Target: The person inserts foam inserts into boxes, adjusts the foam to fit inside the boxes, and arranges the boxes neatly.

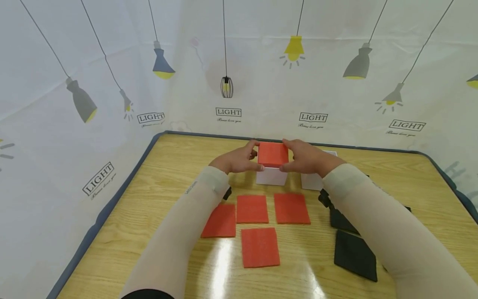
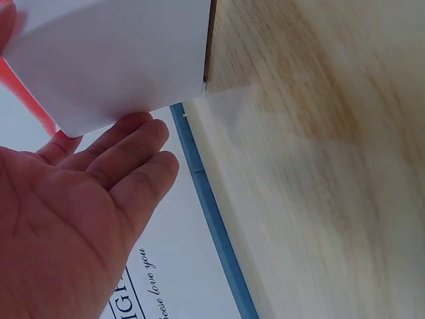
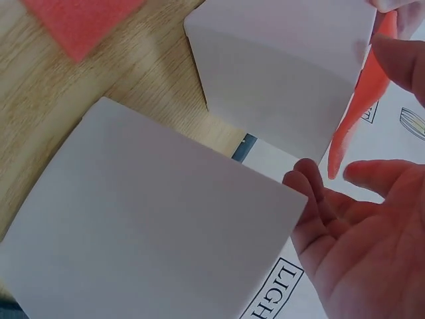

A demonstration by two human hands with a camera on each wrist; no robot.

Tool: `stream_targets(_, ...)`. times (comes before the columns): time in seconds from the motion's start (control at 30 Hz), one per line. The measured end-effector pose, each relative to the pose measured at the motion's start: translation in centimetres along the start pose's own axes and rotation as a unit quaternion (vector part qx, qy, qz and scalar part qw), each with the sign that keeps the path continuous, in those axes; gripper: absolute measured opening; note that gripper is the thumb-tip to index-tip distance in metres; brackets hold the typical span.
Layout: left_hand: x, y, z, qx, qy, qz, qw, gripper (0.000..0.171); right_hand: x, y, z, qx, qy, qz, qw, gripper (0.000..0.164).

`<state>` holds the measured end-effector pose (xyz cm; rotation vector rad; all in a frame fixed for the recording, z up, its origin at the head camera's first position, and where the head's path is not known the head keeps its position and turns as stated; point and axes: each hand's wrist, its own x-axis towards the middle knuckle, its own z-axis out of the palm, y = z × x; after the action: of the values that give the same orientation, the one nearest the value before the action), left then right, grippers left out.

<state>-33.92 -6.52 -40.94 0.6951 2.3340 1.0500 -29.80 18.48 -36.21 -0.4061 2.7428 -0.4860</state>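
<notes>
A white box [image 1: 271, 176] stands near the table's back edge with a thin red square sheet [image 1: 273, 153] over its top. My left hand [image 1: 239, 160] is at the sheet's left side, its thumb by the near corner. In the left wrist view, fingers [image 2: 136, 153] of that hand touch the box's wall with little curl. At the right side, my right hand [image 1: 307, 157] has its thumb at the sheet's near corner and its index finger by the far one. The right wrist view shows the sheet [image 3: 362, 106] edge-on and slightly bowed. Its material cannot be made out.
A second white box [image 1: 311, 181] stands just right, partly behind my right hand. Several red squares [image 1: 260, 247] lie on the wooden table [image 1: 164, 178] in front. Black squares [image 1: 354, 254] lie to the right, partly under my right forearm. A lamp-printed white sheet [image 1: 261, 91] hangs behind.
</notes>
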Motion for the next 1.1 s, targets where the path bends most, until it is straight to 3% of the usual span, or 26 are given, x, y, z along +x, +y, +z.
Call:
stream_targets(0.13, 0.1, -0.1, 0.0, 0.002, 0.001, -0.003, 1.0000, 0.084, -0.6, 0.0, 0.1, -0.029, 0.032, -0.030, 0.999, 0.102)
stream_targets(0.3, 0.0, 0.1, 0.0, 0.004, -0.001, -0.002, 1.0000, 0.085, -1.5, 0.3, 0.7, -0.095, 0.075, -0.088, 0.989, 0.096)
stream_targets(0.77, -0.3, 0.4, -0.1, 0.007, -0.004, -0.009, 0.9999, 0.088, -2.0, 0.4, 2.4, -0.135, 0.051, -0.152, 0.978, 0.088)
stream_targets(1.1, -0.4, 0.5, 0.0, 0.013, 0.000, -0.007, 0.9999, 0.085, -1.9, 0.4, 2.7, -0.133, 0.049, -0.148, 0.979, 0.087)
